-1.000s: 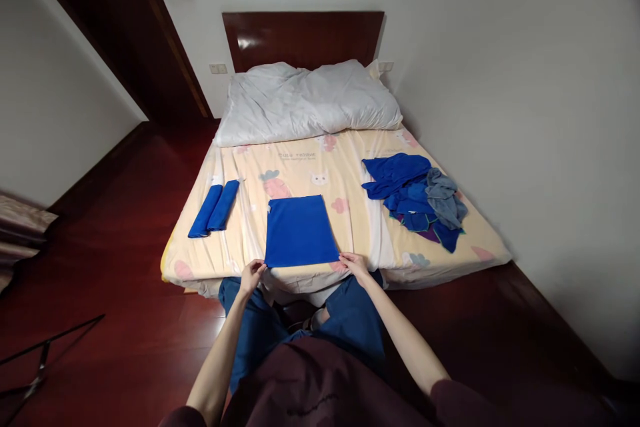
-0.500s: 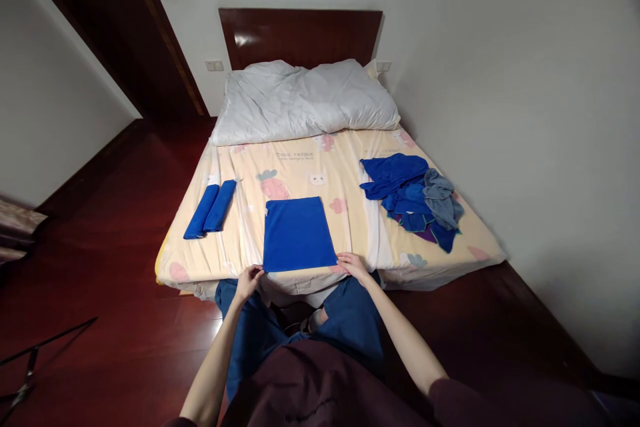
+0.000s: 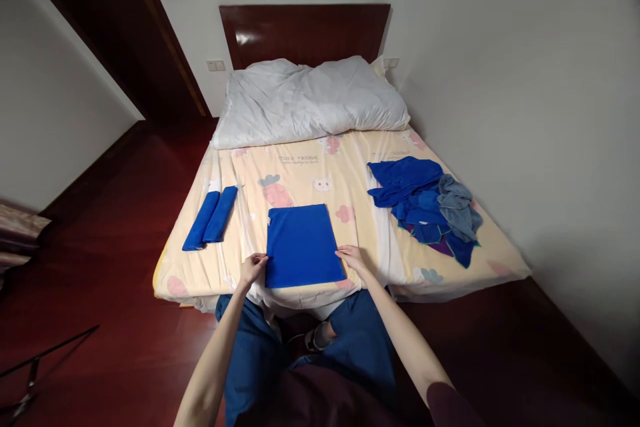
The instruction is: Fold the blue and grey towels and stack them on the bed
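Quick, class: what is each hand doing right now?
Left hand: fingers pinch the left edge of the flat blue cloth.
Right hand: fingers on the cloth's right edge; grip cannot be told.

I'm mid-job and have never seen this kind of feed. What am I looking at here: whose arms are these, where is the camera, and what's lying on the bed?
There is no machine here. The camera sits on a person's head and looks forward and down, so the two bare arms coming up from the bottom are that person's own. The left hand and right hand each touch a near side edge of a flat blue cloth spread on the bed; whether they pinch it is unclear. To the left lie two rolled blue cloths. To the right is a loose pile of cloths, blue and grey. A white duvet is bunched by the headboard.
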`<act>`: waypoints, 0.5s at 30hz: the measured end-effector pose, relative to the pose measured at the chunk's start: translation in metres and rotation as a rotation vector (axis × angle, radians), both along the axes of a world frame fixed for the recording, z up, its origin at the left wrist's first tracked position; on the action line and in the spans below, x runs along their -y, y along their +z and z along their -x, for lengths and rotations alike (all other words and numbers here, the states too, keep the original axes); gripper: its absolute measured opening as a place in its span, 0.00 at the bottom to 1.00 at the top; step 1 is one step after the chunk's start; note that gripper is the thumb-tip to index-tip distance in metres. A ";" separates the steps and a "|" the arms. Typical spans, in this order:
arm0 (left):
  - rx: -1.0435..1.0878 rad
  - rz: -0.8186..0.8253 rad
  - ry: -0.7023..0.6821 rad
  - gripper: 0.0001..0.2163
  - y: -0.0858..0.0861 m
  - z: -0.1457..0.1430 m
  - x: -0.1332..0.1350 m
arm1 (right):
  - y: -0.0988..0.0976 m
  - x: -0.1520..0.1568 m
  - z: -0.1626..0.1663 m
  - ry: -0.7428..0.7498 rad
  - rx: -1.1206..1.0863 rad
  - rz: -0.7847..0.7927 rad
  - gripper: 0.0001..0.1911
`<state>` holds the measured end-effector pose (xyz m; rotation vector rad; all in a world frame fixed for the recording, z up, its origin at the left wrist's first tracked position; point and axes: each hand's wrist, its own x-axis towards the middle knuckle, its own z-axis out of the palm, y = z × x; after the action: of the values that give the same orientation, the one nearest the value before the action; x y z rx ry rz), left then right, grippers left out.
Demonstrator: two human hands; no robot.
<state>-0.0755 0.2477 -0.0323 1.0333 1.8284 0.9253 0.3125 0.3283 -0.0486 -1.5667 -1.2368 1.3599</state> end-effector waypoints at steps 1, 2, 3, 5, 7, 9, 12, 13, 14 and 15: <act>-0.018 0.003 0.013 0.21 -0.001 0.001 -0.011 | -0.002 -0.008 0.004 -0.007 0.003 -0.034 0.19; -0.035 0.007 0.026 0.19 -0.002 0.003 -0.022 | -0.004 -0.018 0.007 -0.012 0.006 -0.062 0.19; -0.053 0.012 0.041 0.18 -0.003 0.004 -0.034 | -0.007 -0.028 0.010 -0.015 0.009 -0.082 0.19; -0.079 0.025 0.072 0.16 -0.005 0.007 -0.062 | -0.015 -0.051 0.015 -0.012 0.021 -0.107 0.20; -0.093 0.038 0.097 0.14 -0.009 0.009 -0.093 | -0.024 -0.078 0.020 -0.007 0.041 -0.121 0.21; -0.102 0.042 0.115 0.14 -0.012 0.011 -0.125 | -0.032 -0.108 0.025 -0.003 0.061 -0.121 0.21; -0.121 0.039 0.126 0.15 -0.017 0.015 -0.169 | -0.042 -0.153 0.035 -0.016 0.084 -0.115 0.18; -0.129 0.037 0.123 0.15 -0.019 0.016 -0.181 | -0.044 -0.167 0.039 -0.022 0.095 -0.118 0.18; -0.137 0.035 0.116 0.15 -0.021 0.018 -0.192 | -0.046 -0.179 0.043 -0.026 0.113 -0.128 0.17; -0.144 0.033 0.105 0.15 -0.023 0.019 -0.202 | -0.046 -0.190 0.046 -0.026 0.142 -0.143 0.16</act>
<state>-0.0944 0.4493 -0.0548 1.0142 2.0277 0.8990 0.2664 0.5187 -0.0950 -1.5946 -1.3634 1.1335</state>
